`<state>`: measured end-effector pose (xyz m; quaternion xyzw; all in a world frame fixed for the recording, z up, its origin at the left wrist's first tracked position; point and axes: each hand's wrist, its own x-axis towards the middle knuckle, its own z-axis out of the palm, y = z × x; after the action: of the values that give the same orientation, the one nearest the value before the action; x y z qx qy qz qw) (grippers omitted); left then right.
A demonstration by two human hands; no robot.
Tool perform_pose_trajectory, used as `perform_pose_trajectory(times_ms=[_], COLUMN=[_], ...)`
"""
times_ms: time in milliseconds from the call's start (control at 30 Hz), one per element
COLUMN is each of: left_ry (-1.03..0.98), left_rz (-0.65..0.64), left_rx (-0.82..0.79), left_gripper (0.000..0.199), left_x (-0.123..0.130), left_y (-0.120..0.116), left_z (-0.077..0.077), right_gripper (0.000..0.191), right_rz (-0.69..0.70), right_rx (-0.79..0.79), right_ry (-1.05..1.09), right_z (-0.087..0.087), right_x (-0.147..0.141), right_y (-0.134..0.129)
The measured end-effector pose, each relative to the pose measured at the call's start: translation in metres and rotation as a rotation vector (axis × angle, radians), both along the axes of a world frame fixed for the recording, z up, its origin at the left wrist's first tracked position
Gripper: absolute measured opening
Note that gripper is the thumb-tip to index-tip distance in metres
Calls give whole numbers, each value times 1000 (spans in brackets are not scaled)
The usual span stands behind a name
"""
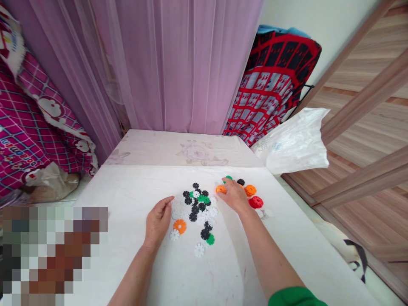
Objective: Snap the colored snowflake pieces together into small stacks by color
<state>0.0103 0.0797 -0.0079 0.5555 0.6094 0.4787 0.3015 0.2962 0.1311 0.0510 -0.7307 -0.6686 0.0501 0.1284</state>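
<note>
Small notched plastic discs lie on the white tabletop in front of me. My left hand [158, 219] is at the left edge of a mixed heap, its fingers curled and thumb pressed in; whatever is between the fingertips does not show. White discs [203, 219], black discs [194, 211] and green discs [203, 199] make up the heap. Nearer me are an orange disc [179, 226] and a white disc [174, 235]. My right hand [234, 194] reaches past the heap, thumb and fingers around an orange disc [220, 189]. Beyond its fingertips sits a green disc [227, 179], partly hidden.
Right of my right hand are black discs [241, 182], an orange pile [250, 190], a red pile [256, 202] and pale discs [259, 213]. A white plastic bag [295, 142] stands at the table's right edge. Purple curtains [188, 63] hang behind the table [111, 238].
</note>
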Motion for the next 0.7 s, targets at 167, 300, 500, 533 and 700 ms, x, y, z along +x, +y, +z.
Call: perform_pose_trajectory(times_ms=[167, 300, 500, 533, 700], left_ry=[-6, 4, 12, 9, -18], left_rz=[-1, -5, -9, -12, -24], left_rx=[6, 4, 0, 2, 11], left_gripper=[37, 36, 37, 37, 36], left_x=[0, 0, 0, 0, 0], left_y=[1, 1, 1, 1, 2], left_z=[1, 2, 2, 2, 0], right_gripper=[49, 33, 21, 20, 21], right_rz=[24, 86, 297, 342, 520], right_rx=[77, 111, 74, 65, -24], right_ry=[46, 98, 214, 217, 183], right_z=[-3, -7, -5, -3, 5], right_x=[0, -8, -48, -56, -91], right_y=[-11, -37, -73, -76, -82])
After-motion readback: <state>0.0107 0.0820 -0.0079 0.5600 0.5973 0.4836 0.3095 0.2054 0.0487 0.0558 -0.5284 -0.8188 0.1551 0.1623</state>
